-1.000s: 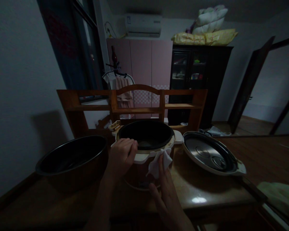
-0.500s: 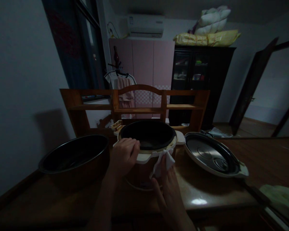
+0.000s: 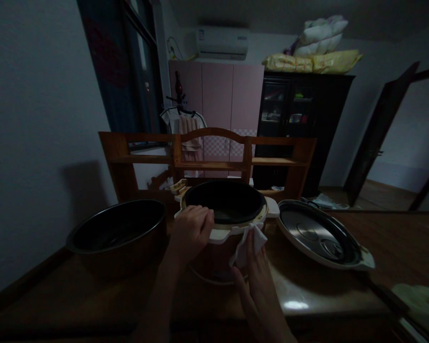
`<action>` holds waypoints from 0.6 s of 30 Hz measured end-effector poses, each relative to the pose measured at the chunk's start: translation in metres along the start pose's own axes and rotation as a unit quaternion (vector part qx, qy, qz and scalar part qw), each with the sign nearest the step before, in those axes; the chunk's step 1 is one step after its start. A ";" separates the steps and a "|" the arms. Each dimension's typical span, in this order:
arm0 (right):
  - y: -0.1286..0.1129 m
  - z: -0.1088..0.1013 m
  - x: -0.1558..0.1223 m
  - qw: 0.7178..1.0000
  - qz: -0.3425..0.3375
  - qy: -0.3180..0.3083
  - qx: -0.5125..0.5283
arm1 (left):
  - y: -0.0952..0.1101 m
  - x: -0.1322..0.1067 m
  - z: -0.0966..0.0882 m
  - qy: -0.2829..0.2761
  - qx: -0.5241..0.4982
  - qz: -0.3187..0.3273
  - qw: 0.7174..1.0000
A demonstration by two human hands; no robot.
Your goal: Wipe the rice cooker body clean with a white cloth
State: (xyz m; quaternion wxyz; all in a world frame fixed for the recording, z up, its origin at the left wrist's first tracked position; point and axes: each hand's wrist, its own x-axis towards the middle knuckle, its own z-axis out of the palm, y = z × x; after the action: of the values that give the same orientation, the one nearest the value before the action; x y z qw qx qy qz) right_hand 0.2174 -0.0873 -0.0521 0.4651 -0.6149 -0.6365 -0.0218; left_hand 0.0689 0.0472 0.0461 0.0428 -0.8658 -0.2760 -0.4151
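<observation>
An open electric cooker (image 3: 226,224) with a cream rim and a dark inside stands on the wooden table (image 3: 307,286) in front of me. My left hand (image 3: 193,231) is closed over the near left part of its rim. My right hand (image 3: 259,278) presses a small white cloth (image 3: 249,240) against the front of the cooker, just below the rim, with its fingers laid flat on the cloth. The room is dim.
A dark inner pot (image 3: 117,233) sits to the cooker's left. The cooker's lid (image 3: 320,233) lies upside down to its right. A wooden shelf unit (image 3: 207,162) stands behind. Something pale green (image 3: 420,297) lies at the table's right edge.
The view has drifted a little, so everything sits slightly further right and lower. Both hands keep their places on the cooker; the cloth stays at the front below the rim.
</observation>
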 end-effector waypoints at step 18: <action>0.016 -0.013 0.009 0.978 0.109 0.033 0.173 | 0.000 0.000 0.000 -0.002 0.008 0.000 1.000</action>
State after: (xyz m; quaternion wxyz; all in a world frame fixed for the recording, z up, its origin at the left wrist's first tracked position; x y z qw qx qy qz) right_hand 0.2389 -0.0845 -0.0477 0.5848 -0.5899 -0.5440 0.1186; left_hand 0.0689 0.0471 0.0463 0.0495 -0.8660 -0.2797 -0.4115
